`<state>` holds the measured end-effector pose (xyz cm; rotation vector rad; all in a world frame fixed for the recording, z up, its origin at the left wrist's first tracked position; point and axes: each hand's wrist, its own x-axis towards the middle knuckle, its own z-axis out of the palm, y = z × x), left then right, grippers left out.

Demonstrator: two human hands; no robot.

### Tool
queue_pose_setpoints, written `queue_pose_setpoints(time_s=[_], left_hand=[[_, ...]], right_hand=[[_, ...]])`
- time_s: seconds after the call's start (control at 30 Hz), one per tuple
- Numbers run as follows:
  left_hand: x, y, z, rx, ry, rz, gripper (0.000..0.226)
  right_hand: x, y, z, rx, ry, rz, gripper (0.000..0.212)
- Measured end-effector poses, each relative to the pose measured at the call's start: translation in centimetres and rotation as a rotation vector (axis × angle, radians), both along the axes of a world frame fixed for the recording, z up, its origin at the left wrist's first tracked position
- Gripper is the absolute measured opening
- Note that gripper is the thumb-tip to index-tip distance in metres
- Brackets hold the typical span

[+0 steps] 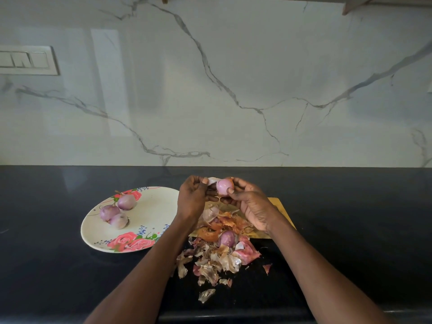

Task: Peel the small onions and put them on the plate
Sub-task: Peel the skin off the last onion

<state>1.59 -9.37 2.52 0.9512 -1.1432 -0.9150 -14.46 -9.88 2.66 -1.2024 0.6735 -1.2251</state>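
1. The bench (70, 288) is dark and carries everything; your plate (149, 206) lies to the left of both hands, with three peeled onions (117, 212) sitting on its far-left part.
2. The heap of skins (217, 249) spreads below your hands, partly over a wooden board (284, 212), and one more onion (227, 238) is half buried in it (it looks unpeeled, though the skins hide much of it).
3. Your right hand (251, 208) has its grip curled round the onion being peeled (224, 187), thumb on the front and fingers behind, holding it raised above the heap.
4. Your left hand (192, 197) pinches a pale flap of skin (212, 181) just to the left of that onion, touching it.
5. The relation that matters: the plate lies to the left and lower, so your left hand is nearer it, yet the onion sits in the right. I judge you'll need to cross over or hand it across once the flap is off.
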Motion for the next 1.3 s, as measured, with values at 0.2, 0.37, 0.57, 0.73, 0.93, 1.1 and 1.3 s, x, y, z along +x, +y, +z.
queue_pose_setpoints(time_s=[0.2,0.37,0.57,0.73,0.93,1.1,1.3], left_hand=[[0.0,-0.1,0.0,0.044,0.070,-0.035,0.014],[0.2,-0.2,0.1,0.097,0.151,-0.065,0.012],[0.5,-0.5,0.2,0.147,0.343,-0.060,0.013],[0.5,-0.8,-0.4,0.096,0.103,0.089,0.012],[0.5,-0.5,-0.6,0.061,-0.201,0.170,0.030],[0.0,0.0,0.0,-0.038,-0.147,0.058,0.018],[0.2,-0.7,-0.9,-0.140,-0.264,-0.003,0.015]], right_hand=[[-0.1,-0.3,-0.1,0.013,-0.052,0.003,0.033],[-0.1,-0.1,0.0,-0.005,-0.021,0.027,0.038],[-0.3,0.0,0.1,-0.018,-0.073,0.090,0.047],[0.0,-0.1,-0.3,-0.016,-0.024,0.048,0.050],[0.0,-0.2,-0.4,-0.031,0.025,-0.079,0.048],[0.0,-0.2,-0.4,-0.025,0.057,-0.102,0.051],[-0.1,-0.4,-0.5,-0.029,0.036,-0.088,0.052]])
